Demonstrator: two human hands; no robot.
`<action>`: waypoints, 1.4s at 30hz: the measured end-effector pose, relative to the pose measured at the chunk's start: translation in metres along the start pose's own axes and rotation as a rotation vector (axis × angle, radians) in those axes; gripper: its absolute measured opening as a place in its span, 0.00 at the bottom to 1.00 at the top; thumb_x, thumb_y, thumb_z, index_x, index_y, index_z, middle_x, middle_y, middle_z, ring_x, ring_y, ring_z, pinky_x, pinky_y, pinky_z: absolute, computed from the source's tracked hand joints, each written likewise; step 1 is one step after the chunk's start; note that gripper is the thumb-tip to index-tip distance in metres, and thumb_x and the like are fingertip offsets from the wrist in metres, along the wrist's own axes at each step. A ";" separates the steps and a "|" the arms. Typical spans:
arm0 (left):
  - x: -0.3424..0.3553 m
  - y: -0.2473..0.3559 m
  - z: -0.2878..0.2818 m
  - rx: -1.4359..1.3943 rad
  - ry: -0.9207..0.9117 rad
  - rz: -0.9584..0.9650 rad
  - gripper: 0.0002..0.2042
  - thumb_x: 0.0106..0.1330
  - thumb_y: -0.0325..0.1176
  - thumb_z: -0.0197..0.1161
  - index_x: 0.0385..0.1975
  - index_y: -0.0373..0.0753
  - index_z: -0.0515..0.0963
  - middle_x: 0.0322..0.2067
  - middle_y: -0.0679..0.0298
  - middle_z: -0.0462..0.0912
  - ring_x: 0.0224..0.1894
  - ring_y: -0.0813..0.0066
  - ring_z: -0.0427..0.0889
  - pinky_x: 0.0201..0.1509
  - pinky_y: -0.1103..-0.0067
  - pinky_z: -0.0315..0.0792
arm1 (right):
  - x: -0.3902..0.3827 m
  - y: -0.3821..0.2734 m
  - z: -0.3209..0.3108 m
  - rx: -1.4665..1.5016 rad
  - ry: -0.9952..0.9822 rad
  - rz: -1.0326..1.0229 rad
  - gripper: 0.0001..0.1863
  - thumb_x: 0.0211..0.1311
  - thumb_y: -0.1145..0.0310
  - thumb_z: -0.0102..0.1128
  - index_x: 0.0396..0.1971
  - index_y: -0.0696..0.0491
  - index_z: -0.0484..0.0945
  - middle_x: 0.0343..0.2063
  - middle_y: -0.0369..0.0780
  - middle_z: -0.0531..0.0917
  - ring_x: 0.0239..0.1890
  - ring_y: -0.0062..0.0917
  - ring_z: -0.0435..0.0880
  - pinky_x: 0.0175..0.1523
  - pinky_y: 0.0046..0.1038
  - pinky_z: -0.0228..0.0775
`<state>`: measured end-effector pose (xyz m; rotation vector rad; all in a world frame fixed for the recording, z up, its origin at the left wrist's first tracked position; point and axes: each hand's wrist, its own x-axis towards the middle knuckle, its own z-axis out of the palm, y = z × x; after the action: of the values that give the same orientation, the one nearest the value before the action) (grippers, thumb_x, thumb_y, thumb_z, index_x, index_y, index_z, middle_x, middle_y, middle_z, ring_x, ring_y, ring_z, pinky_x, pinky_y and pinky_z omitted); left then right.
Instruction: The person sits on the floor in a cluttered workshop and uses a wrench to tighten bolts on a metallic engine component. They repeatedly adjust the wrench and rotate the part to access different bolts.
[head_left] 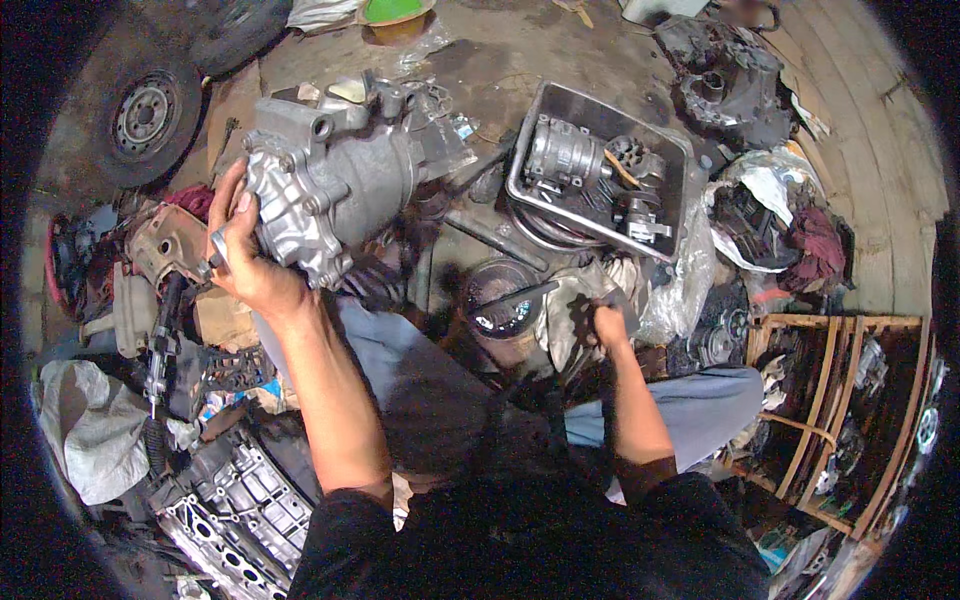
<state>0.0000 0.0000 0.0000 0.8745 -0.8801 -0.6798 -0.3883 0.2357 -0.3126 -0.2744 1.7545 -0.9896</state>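
Observation:
Raised at the left is a silver-grey compressor [340, 185], with a ribbed end cover and mounting lugs. My left hand [248, 250] grips its cover end, thumb and fingers curled round the casting. Lower and to the right, my right hand [608, 325] is closed on a crumpled, stained grey rag [572, 315]. Beside the rag sits a round dark bowl [500, 285] with shiny liquid in it, and a dark bar crosses its rim. A deep rectangular metal tray [690, 185] beyond my right hand holds a smaller compressor [563, 152] and other metal parts.
A wheel [148, 115] lies at the far left, and a green-lined basin [395, 15] stands at the back. An engine block [235, 510] rests at the lower left. At the right are a wooden crate [835, 420], plastic sheeting [690, 290] and a greasy gearbox housing [725, 85].

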 end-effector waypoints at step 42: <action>0.021 0.006 -0.007 0.364 0.037 0.291 0.18 0.52 0.29 0.61 0.41 0.26 0.83 0.38 0.51 0.85 0.42 0.65 0.82 0.54 0.74 0.71 | -0.052 -0.236 0.281 0.255 -0.168 -0.359 0.21 0.71 0.56 0.56 0.51 0.59 0.71 0.18 0.39 0.76 0.12 0.26 0.73 0.16 0.30 0.63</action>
<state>0.0168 -0.0113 0.0099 1.0512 -1.0914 -0.2520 -0.1854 -0.0188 -0.1343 -0.5046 1.4353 -1.3926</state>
